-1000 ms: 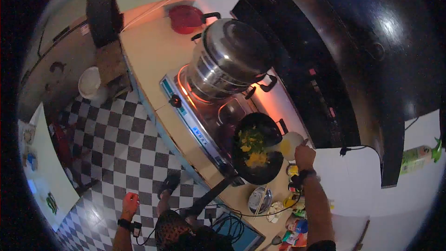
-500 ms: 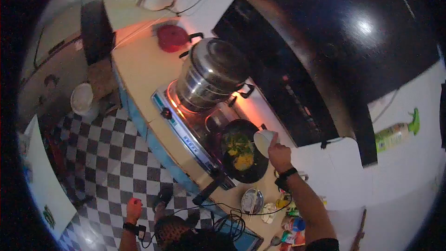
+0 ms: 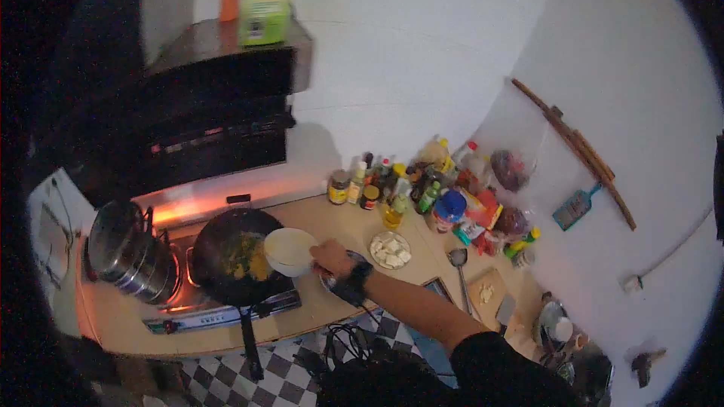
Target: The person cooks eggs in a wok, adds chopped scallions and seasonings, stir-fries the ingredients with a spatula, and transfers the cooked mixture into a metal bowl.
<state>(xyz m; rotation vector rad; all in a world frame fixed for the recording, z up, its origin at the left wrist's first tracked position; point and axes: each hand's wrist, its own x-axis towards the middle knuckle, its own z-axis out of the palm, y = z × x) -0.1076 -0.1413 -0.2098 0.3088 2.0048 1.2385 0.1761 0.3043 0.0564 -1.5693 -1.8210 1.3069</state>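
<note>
My right hand [image 3: 332, 258] grips the rim side of a white bowl [image 3: 289, 249], which is tilted at the right edge of a black wok [image 3: 215, 249]. Yellow and green food [image 3: 246, 258] lies in the wok, like egg with chopped greens. The wok sits on a gas stove [image 3: 226, 315], its long handle pointing toward me. Part of a metal bowl [image 3: 329, 280] shows behind my wrist. My left hand is out of view.
A tall steel pot [image 3: 139, 264] stands over a glowing burner on the left. White chunks fill a plate [image 3: 391, 249]. Seasoning bottles [image 3: 392, 212] line the wall. A ladle [image 3: 459, 267], a cutting board [image 3: 489, 290] and a knife [image 3: 506, 310] lie rightward. A range hood [image 3: 204, 136] hangs above.
The view has swung right, bringing in the bottles and cutting board. My right hand still holds the bowl, now on the wok's right side. My left hand has dropped out of sight.
</note>
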